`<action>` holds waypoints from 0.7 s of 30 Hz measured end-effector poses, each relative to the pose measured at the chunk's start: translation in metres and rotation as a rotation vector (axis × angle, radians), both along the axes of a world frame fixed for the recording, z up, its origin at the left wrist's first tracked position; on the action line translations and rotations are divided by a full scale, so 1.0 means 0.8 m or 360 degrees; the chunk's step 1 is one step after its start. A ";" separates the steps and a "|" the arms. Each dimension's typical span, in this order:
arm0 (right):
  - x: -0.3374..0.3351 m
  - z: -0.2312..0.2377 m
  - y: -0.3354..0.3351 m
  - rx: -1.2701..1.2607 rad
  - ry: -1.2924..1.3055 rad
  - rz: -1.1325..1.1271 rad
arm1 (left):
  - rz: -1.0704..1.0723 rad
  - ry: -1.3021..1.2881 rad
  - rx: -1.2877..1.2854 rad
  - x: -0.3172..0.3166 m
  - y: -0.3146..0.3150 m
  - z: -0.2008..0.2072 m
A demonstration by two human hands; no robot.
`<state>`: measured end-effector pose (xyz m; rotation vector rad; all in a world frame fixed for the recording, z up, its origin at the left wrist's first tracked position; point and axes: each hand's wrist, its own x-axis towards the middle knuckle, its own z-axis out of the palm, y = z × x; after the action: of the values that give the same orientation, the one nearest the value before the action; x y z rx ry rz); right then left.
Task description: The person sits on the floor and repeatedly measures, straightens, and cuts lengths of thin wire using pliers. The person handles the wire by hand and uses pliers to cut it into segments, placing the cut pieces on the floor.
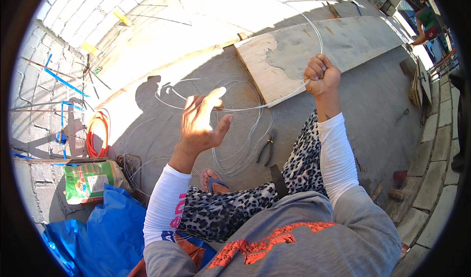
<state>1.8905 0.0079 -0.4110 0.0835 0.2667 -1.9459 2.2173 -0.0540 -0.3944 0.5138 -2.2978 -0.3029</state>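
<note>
My right hand (pixel 323 75) is raised over the near edge of a board and closed in a fist around thin white wire (pixel 265 105). One length of the wire arcs up and away from the fist, while other strands run left toward my left hand (pixel 202 122). The left hand has its thumb and fingers apart, and the strands pass at or behind its fingers; any contact there is unclear. Loose coils of the same wire spread over the concrete floor below. Pliers (pixel 266 148) with dark handles lie on the floor between the coils and my leg.
A long plywood board (pixel 314 46) lies ahead to the right. At left are an orange coiled hose (pixel 99 133), a green bag (pixel 91 183) and a blue tarp (pixel 115 230). Block walls (pixel 434 179) stand on both sides. Another person (pixel 426 24) bends down at far right.
</note>
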 end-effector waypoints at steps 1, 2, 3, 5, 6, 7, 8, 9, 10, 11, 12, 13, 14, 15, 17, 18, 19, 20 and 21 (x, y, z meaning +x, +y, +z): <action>0.009 -0.005 0.005 0.0058 -0.0022 -0.0136 | 0.0447 -0.0076 -0.0066 0.007 -0.002 -0.010; 0.021 -0.014 0.008 0.0081 -0.0043 -0.0249 | 0.0720 0.0149 0.0107 0.008 -0.001 -0.023; 0.031 -0.024 0.008 0.0083 -0.0070 -0.0353 | 0.1025 0.0366 0.0398 0.007 0.002 -0.039; 0.059 -0.053 0.002 0.0288 -0.0095 -0.0392 | 0.1157 0.0553 0.2157 0.010 0.017 -0.069; 0.076 -0.071 0.006 0.0404 -0.0125 -0.0414 | 0.1282 0.0484 0.2261 0.005 0.027 -0.088; 0.095 -0.090 0.017 0.0488 -0.0183 -0.0431 | 0.1513 0.0434 0.2422 -0.001 0.043 -0.107; 0.105 -0.103 0.015 0.0533 -0.0226 -0.0449 | 0.1603 0.0460 0.2138 -0.005 0.054 -0.121; 0.112 -0.113 0.011 0.0587 -0.0279 -0.0487 | 0.1712 0.0493 0.1856 -0.008 0.065 -0.131; 0.121 -0.124 0.017 0.0594 -0.0266 -0.0417 | 0.1771 0.0453 0.1667 -0.004 0.078 -0.138; 0.128 -0.132 0.025 0.0625 -0.0259 -0.0370 | 0.1790 0.0541 0.2000 -0.001 0.084 -0.142; 0.133 -0.139 0.035 0.0709 -0.0242 -0.0363 | 0.1740 0.0590 0.2420 -0.004 0.089 -0.146; 0.143 -0.145 0.046 0.0689 -0.0254 -0.0268 | 0.1833 0.0652 0.2806 -0.006 0.089 -0.148; 0.157 -0.152 0.054 0.0713 -0.0258 -0.0198 | 0.1533 0.1005 0.2990 -0.006 0.086 -0.148; 0.172 -0.159 0.060 0.0664 -0.0252 -0.0090 | 0.1377 0.1391 0.3093 -0.007 0.080 -0.147; 0.206 -0.171 0.081 0.0622 -0.0328 0.0110 | 0.1331 0.1804 0.3013 -0.011 0.055 -0.147; 0.222 -0.179 0.087 0.0818 -0.0430 0.0105 | 0.1466 0.1813 0.2871 -0.005 0.037 -0.146; 0.236 -0.186 0.095 0.0909 -0.0522 0.0138 | 0.1625 0.1822 0.2695 0.004 0.021 -0.146; 0.249 -0.193 0.103 0.0946 -0.0517 0.0201 | 0.1593 0.1765 0.2590 0.014 0.006 -0.146; 0.263 -0.200 0.109 0.1085 -0.0515 0.0268 | 0.1586 0.1699 0.2446 0.028 -0.009 -0.147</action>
<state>2.1010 0.0951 -0.5707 0.7870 0.6845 -1.5711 2.2401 -0.0614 -0.5117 1.5752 -0.2836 -1.3550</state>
